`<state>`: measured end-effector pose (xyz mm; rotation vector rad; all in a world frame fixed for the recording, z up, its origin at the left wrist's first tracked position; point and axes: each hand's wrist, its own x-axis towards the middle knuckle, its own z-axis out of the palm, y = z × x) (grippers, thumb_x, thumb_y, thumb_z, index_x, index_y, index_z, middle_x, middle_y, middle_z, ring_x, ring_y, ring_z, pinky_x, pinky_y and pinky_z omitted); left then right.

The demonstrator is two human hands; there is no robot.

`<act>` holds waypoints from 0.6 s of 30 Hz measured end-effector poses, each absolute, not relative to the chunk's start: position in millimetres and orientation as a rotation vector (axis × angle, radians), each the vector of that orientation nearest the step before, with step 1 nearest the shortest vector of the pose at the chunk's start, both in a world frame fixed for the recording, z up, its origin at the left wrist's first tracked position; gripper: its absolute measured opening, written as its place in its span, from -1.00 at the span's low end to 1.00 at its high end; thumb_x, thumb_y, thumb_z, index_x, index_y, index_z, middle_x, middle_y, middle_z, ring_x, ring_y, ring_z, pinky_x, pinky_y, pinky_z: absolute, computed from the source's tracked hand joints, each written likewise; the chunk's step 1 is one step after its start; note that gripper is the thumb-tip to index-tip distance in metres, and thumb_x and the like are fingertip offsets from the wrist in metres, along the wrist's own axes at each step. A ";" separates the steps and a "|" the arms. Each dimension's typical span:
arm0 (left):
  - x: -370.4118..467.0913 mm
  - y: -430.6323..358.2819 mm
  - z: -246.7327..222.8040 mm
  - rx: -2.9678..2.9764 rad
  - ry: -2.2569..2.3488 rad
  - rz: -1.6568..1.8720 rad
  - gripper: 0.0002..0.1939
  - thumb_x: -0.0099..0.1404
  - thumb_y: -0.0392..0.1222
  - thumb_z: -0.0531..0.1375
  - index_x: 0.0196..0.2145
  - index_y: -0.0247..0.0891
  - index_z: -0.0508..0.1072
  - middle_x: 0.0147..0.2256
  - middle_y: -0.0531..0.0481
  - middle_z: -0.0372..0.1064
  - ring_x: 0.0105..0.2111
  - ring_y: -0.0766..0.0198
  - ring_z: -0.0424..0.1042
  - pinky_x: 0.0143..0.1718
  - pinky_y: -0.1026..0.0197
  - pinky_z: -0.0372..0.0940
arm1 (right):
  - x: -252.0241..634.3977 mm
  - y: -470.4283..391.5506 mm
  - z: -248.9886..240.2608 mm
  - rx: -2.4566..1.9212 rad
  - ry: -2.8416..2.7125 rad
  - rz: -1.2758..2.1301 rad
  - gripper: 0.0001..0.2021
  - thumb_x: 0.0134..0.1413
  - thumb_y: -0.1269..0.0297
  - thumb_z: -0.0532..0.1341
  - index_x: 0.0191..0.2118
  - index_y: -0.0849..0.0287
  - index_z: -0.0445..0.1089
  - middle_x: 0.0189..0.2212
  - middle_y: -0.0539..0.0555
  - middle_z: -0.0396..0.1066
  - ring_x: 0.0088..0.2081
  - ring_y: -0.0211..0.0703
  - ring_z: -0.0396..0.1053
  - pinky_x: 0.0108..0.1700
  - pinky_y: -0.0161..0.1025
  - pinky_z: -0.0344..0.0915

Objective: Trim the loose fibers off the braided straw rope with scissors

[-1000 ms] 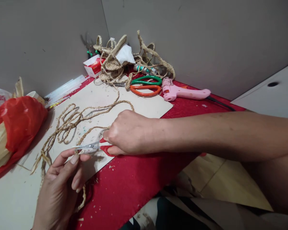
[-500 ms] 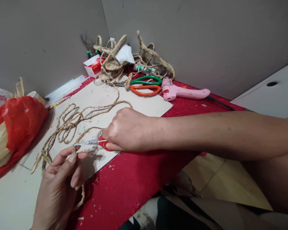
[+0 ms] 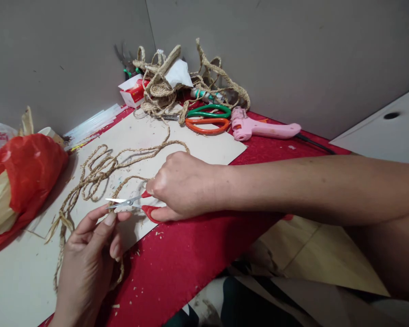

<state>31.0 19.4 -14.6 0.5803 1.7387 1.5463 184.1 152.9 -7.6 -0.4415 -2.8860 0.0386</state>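
Observation:
Between thumb and fingers, my left hand [image 3: 90, 252] pinches a braided straw cord [image 3: 132, 178]. Part of that cord hangs below the hand, and another part runs up toward my right wrist. My right hand [image 3: 180, 186] is closed on the red handles of small scissors [image 3: 131, 202], with fingers in the loops. Their blades stand apart and point left, with the cord at them just above my left fingertips. Behind both hands, a looped bundle of the same cord [image 3: 97, 175] lies on the white board [image 3: 204, 147], its near end knotted.
At the back are piled straw braid [image 3: 160, 91], a red-and-white box [image 3: 132, 93], larger scissors with green and orange handles [image 3: 207, 125] and a pink glue gun [image 3: 262, 130]. Clear glue sticks [image 3: 95, 125] and a red plastic bag [image 3: 30, 168] lie left. Grey panels rise behind.
The scissor blades have opened wider around the cord. My left hand has shifted slightly right and up with the cord. My right hand stays almost in place.

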 end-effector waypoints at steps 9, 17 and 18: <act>27.1 17.3 -19.6 0.595 1.744 1.539 -0.75 0.04 -0.23 0.37 -0.27 -0.17 0.50 -0.39 -0.02 0.56 -0.71 0.48 0.14 -0.73 0.42 0.10 | 182.0 153.4 -7.6 -0.433 -2.935 0.169 -0.64 0.09 0.03 0.12 -0.39 0.21 0.51 -0.61 0.13 0.44 -0.46 -0.08 0.38 -0.50 -0.27 -0.13; 24.0 17.0 -17.8 0.614 1.713 1.544 -0.75 0.05 -0.24 0.36 -0.25 -0.18 0.52 -0.39 -0.02 0.55 -0.71 0.50 0.15 -0.72 0.44 0.10 | 183.4 154.6 -1.2 -0.432 -2.958 0.203 -0.70 0.17 0.14 0.10 -0.36 0.20 0.51 -0.54 0.11 0.47 -0.43 -0.16 0.37 -0.48 -0.27 -0.15; 23.6 17.0 -17.2 0.617 1.707 1.550 -0.75 0.04 -0.24 0.36 -0.26 -0.20 0.53 -0.39 -0.03 0.54 -0.72 0.51 0.15 -0.72 0.44 0.09 | 183.8 155.0 -0.2 -0.441 -2.958 0.195 -0.70 0.17 0.14 0.10 -0.34 0.20 0.51 -0.54 0.11 0.47 -0.43 -0.16 0.36 -0.48 -0.27 -0.14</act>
